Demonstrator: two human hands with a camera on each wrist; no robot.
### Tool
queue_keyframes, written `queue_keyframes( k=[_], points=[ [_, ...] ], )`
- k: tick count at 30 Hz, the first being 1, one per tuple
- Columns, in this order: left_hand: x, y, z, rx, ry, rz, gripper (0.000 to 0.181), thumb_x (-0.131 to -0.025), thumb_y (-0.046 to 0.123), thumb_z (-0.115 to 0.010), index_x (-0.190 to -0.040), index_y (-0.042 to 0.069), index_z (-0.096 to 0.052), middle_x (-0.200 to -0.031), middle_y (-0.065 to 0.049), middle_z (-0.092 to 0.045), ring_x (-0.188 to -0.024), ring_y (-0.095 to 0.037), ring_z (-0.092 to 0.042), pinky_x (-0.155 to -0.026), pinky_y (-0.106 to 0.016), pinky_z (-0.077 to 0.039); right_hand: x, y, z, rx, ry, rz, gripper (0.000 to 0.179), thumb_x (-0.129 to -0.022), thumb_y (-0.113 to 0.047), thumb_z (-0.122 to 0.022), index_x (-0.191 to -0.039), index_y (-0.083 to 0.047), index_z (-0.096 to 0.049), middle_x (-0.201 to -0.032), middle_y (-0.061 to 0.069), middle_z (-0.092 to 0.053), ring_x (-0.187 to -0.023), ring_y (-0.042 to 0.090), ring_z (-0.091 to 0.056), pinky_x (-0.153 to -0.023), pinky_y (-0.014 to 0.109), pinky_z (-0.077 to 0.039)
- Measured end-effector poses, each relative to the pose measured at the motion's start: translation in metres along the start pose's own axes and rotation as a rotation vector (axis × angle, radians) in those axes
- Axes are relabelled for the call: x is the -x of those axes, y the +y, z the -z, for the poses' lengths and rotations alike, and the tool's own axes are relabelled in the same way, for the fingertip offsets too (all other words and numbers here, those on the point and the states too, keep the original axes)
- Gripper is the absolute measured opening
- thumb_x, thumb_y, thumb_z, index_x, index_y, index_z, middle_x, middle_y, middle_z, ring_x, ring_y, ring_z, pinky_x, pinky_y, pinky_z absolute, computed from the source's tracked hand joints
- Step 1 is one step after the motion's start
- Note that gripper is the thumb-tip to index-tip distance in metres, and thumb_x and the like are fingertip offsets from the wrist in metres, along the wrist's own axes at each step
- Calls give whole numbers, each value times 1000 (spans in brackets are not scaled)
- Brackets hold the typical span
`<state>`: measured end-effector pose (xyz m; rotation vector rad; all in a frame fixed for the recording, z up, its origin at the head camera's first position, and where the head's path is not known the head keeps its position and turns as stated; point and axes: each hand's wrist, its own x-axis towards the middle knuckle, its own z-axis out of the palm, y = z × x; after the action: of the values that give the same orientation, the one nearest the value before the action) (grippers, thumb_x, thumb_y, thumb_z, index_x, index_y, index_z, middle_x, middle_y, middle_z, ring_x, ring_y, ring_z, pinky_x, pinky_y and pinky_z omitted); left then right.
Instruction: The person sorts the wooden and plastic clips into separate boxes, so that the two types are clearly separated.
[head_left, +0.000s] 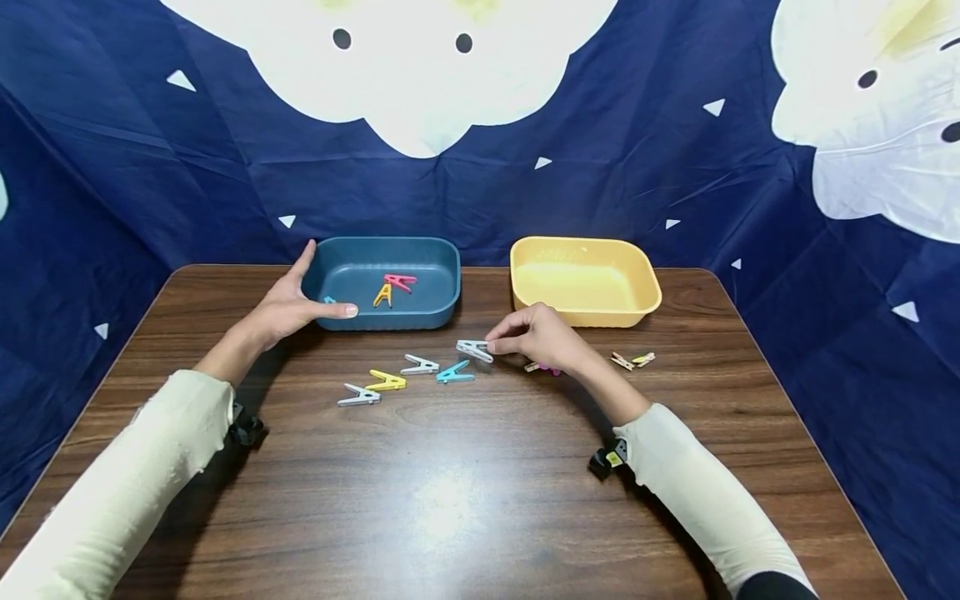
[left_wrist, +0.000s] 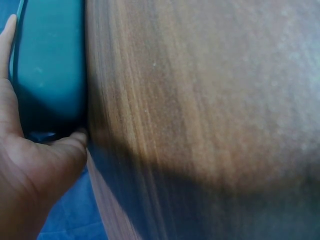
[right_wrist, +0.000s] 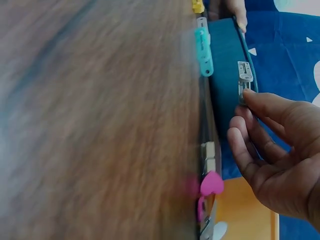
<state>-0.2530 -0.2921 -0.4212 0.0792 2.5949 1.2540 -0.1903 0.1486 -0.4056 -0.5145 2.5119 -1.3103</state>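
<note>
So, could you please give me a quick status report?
Left hand against blue bin. Right hand pinching pale clothespin. No obstruction evident between clothespin and bin.

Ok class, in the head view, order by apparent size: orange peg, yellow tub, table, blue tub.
1. Table
2. Blue tub and yellow tub: too alike to rank
3. Orange peg, smallest

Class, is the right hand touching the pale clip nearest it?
Touching. In the right wrist view, the right hand pinches the pale clip by its near end.
</note>
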Motion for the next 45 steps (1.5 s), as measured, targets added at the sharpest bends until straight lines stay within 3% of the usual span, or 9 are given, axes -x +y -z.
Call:
queue_keyframes(
  k=[4,7,21,35,45],
  points=[
    [-1,-1,0,-1,4,-1,148,-90,48,-97,-176,44,24,-190,-5,17,-178,-41,9,-141,-73,-10,-5,-7,-1,16,29,35,7,-98,-20,-90,-103,-16,-92,-103,-1,-88,-92,8,-68,-81,23,-55],
    [-1,0,0,2,5,-1,149,-89,48,-97,-176,44,23,-191,-5,16,-178,-40,8,-141,-73,-10,-8,-11,-1,17,35,56,9,-98,-21,-90,-105,-16,-92,-105,0,-89,-98,10,-71,-87,26,-56],
    [0,6,4,2,-3,6,148,-90,47,-97,-175,46,24,-190,-2,19,-178,-39,12,-141,-73,-10,-24,-33,-7,-59,89,87,10,-98,-20,-90,-106,-15,-92,-103,2,-88,-95,14,-71,-79,25,-55],
    [2,3,2,10,-9,13,149,-89,47,-98,-174,48,24,-190,-4,19,-178,-40,11,-141,-73,-11,-40,-45,-14,-134,155,104,10,-98,-9,-88,-108,-7,-91,-105,9,-87,-87,6,-69,-77,20,-56],
    [0,3,0,20,-6,10,149,-90,44,-98,-175,47,24,-189,-3,19,-178,-39,13,-141,-72,-9,-53,-52,-15,-118,196,102,8,-99,-11,-88,-106,-7,-91,-107,9,-86,-86,8,-67,-76,20,-54]
  ],
)
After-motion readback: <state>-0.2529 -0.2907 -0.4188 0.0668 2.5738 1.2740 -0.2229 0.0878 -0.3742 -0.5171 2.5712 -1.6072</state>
